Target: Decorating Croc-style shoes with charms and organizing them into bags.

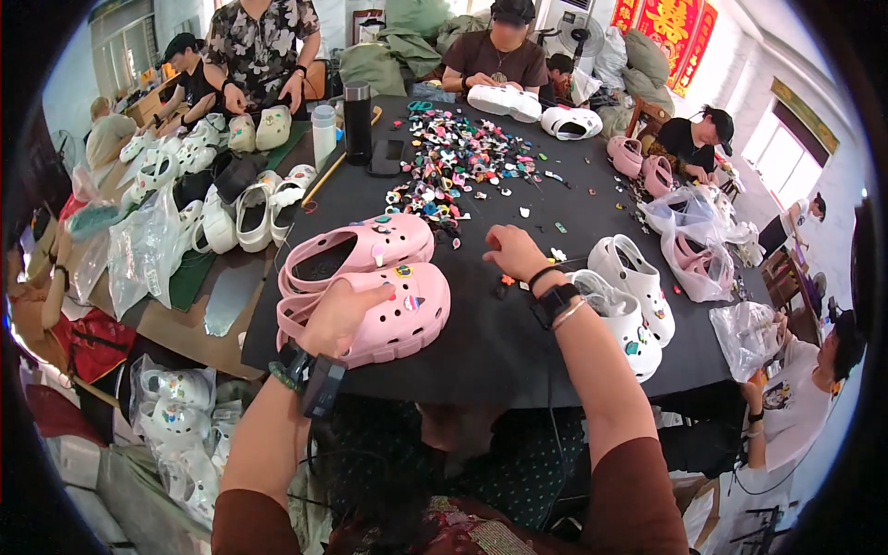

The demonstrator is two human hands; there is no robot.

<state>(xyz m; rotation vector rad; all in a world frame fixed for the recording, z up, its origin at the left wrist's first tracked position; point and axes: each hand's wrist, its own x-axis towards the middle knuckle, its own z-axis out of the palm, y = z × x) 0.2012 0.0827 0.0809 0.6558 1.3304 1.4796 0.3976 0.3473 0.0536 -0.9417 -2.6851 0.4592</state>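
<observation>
A pair of pink clogs stands on the black table in front of me. My left hand (344, 319) grips the nearer pink clog (416, 319), with a finger lying over its upper beside several colourful charms; part of the hand is hidden by the shoe. The farther pink clog (407, 239) touches it and carries a few charms. Right of the clogs, my right hand (516, 252) hovers over the table with fingers curled together; whatever is in them, if anything, cannot be made out. Near it lie a few small loose charms (558, 254).
A heap of colourful shoe charms (462, 157) covers the table's far middle. White clogs (632, 287) stand at right. A black bottle (357, 120), a white bottle (324, 134) and a phone (386, 157) sit at far left. More clogs (254, 213) crowd the left; several people work around.
</observation>
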